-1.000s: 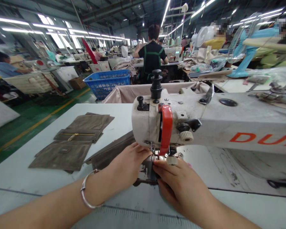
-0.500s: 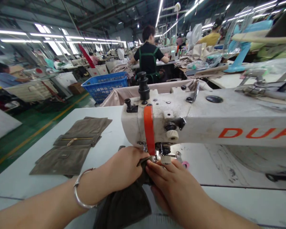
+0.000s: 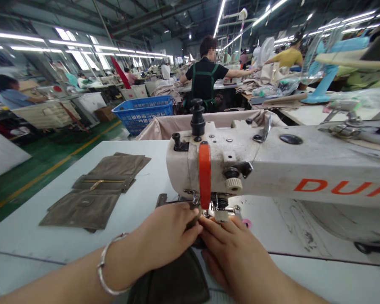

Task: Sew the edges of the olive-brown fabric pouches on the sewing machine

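A white industrial sewing machine [image 3: 272, 169] with an orange guard stands in front of me on a pale table [image 3: 25, 240]. Under its needle lies a dark olive fabric piece [image 3: 177, 278]. My left hand [image 3: 164, 236], with a silver bangle on the wrist, is closed and pinches the fabric's edge just below the presser foot. My right hand [image 3: 231, 249] presses its fingertips against the same edge from the right, fingers together. The fabric hangs down toward me between both hands.
A stack of olive fabric pieces [image 3: 95, 190], one with a gold zipper, lies on the table to the left. Behind are a blue basket [image 3: 142, 110], a cloth-lined bin [image 3: 174, 122], a person in black at another table, and a blue fan [image 3: 329, 63] at the right.
The dark fabric, flat under the foot a second ago, has been pulled toward me and now hangs between my hands. Both hands stay at the needle. The person behind reaches an arm to the right.
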A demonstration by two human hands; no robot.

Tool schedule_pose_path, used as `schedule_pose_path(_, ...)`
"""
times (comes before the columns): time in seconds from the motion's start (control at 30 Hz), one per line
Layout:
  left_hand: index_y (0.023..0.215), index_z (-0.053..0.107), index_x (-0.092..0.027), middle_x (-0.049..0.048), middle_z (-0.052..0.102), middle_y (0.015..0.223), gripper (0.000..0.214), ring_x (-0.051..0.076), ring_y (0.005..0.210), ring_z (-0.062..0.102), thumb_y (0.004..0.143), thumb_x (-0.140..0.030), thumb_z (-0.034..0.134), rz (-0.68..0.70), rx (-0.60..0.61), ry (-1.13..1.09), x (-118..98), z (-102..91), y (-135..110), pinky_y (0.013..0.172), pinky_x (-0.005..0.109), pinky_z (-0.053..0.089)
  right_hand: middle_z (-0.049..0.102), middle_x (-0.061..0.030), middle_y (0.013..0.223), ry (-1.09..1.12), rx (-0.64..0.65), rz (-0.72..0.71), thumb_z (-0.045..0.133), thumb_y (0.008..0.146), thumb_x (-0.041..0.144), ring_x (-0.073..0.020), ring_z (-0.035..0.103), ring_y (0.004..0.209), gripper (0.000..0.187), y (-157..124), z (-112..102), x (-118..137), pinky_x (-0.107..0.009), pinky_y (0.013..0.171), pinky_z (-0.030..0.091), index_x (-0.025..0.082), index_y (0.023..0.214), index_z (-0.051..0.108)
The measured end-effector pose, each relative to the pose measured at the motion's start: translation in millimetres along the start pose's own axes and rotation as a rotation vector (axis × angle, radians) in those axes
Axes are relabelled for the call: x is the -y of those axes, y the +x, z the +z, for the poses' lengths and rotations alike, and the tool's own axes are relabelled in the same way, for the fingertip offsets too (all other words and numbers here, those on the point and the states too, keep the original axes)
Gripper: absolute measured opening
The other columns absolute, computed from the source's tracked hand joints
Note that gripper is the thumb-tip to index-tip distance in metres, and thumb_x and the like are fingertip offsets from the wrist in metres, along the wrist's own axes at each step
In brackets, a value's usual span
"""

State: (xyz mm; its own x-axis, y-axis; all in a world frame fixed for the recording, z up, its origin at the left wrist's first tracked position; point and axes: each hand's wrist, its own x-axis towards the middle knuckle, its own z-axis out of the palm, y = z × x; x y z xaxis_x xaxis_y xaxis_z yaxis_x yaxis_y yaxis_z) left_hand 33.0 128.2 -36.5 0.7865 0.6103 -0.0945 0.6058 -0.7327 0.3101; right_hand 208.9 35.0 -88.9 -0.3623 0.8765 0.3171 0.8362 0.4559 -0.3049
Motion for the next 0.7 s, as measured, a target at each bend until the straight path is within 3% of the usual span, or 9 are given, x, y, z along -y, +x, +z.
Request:
schedule_pose_path(0.1, 0.086, 0.065, -0.02, 0.0052, 0.066, 0.096, 0.036, 0.023, 0.093, 0.061, 0.101, -0.042, 0.039, -0.17, -0.2, -0.09, 22, -3.9, -24, 0.086, 0.037, 0.047, 0.068, -0.0029, 0.118, 0.011, 0.041, 0.004, 0.063, 0.087, 0.021, -0.0279, 0.058, 0.107, 0.021, 1, -1, -1, -0.047, 0.092, 0.043, 0.023, 0.108, 0.065)
schedule_pose_path(0.17, 0.096, 0.062, -0.018, 0.0082, 0.062, 0.105, 0.033, 0.029, 0.105, 0.056, 0.093, -0.05, 0.053, -0.298, -0.374, -0.05, 39, 2.7, -42, 0.095, 0.045, 0.042, 0.068, -0.0036, 0.116, 0.015, 0.078, 0.0, 0.063, 0.086, 0.02, -0.0286, 0.057, 0.11, 0.02, 2, -3, -1, -0.049, 0.095, 0.042, 0.023, 0.106, 0.065)
schedule_pose_path(0.27, 0.081, 0.055, -0.019, 0.0034, 0.058, 0.086, 0.029, 0.027, 0.088, 0.056, 0.077, -0.042, 0.071, -0.425, -0.401, -0.141, 55, 17.3, -54, 0.079, 0.039, 0.045, 0.061, -0.005, 0.13, 0.035, 0.103, -0.008, 0.063, 0.086, 0.019, -0.0289, 0.054, 0.116, 0.029, 3, -6, 0, -0.049, 0.097, 0.043, 0.024, 0.114, 0.063)
schedule_pose_path(0.33, 0.073, 0.049, -0.02, -0.0026, 0.052, 0.07, 0.025, 0.02, 0.069, 0.054, 0.075, -0.034, 0.07, -0.494, -0.392, -0.462, 55, 23.2, -52, 0.063, 0.03, 0.041, 0.057, -0.0052, 0.137, 0.06, 0.101, 0.003, 0.062, 0.087, 0.021, -0.0287, 0.052, 0.119, 0.03, 3, -6, 0, -0.049, 0.098, 0.043, 0.025, 0.117, 0.062)
schedule_pose_path(0.43, 0.078, 0.048, -0.021, -0.0044, 0.053, 0.065, 0.021, 0.014, 0.057, 0.054, 0.078, -0.035, 0.064, -0.564, -0.429, -1.168, 40, 23.2, -41, 0.053, 0.024, 0.039, 0.06, -0.006, 0.131, 0.101, 0.085, 0.019, 0.062, 0.086, 0.019, -0.0275, 0.052, 0.118, 0.032, 3, -3, 0, -0.046, 0.1, 0.043, 0.025, 0.117, 0.064)
schedule_pose_path(0.5, 0.084, 0.053, -0.02, 0.0001, 0.06, 0.068, 0.026, 0.016, 0.056, 0.059, 0.084, -0.046, 0.055, -0.554, -0.378, -1.413, 22, 20.4, -39, 0.052, 0.026, 0.044, 0.063, -0.0068, 0.124, 0.119, 0.03, 0.007, 0.058, 0.085, 0.011, -0.0257, 0.052, 0.117, 0.035, 3, -1, -2, -0.042, 0.101, 0.043, 0.024, 0.116, 0.065)
schedule_pose_path(0.6, 0.087, 0.061, -0.017, 0.0053, 0.061, 0.058, 0.071, 0.018, 0.044, 0.057, 0.089, -0.076, 0.021, -0.526, -0.147, -1.512, -3, 19.3, -53, 0.039, 0.026, 0.041, 0.062, -0.0097, 0.125, 0.113, -0.058, -0.035, 0.055, 0.085, 0.008, -0.0254, 0.051, 0.12, 0.035, 6, 1, -5, -0.04, 0.102, 0.043, 0.019, 0.116, 0.065)
schedule_pose_path(0.67, 0.091, 0.064, -0.016, 0.0065, 0.062, 0.054, 0.093, 0.015, 0.033, 0.05, 0.081, -0.087, 0.005, -0.544, 0.068, -1.576, -6, 21.9, -73, 0.031, 0.024, 0.034, 0.064, -0.011, 0.121, 0.092, -0.05, -0.075, 0.058, 0.087, 0.013, -0.0257, 0.053, 0.117, 0.026, 7, 0, -6, -0.04, 0.1, 0.045, 0.018, 0.11, 0.067)
schedule_pose_path(0.7, 0.093, 0.065, -0.016, 0.0066, 0.063, 0.055, 0.095, 0.014, 0.03, 0.047, 0.08, -0.089, 0.007, -0.57, 0.123, -1.592, -1, 23.4, -84, 0.029, 0.022, 0.031, 0.066, -0.0106, 0.115, 0.081, -0.031, -0.099, 0.06, 0.088, 0.016, -0.0251, 0.055, 0.114, 0.02, 7, -1, -6, -0.039, 0.097, 0.047, 0.018, 0.105, 0.068)
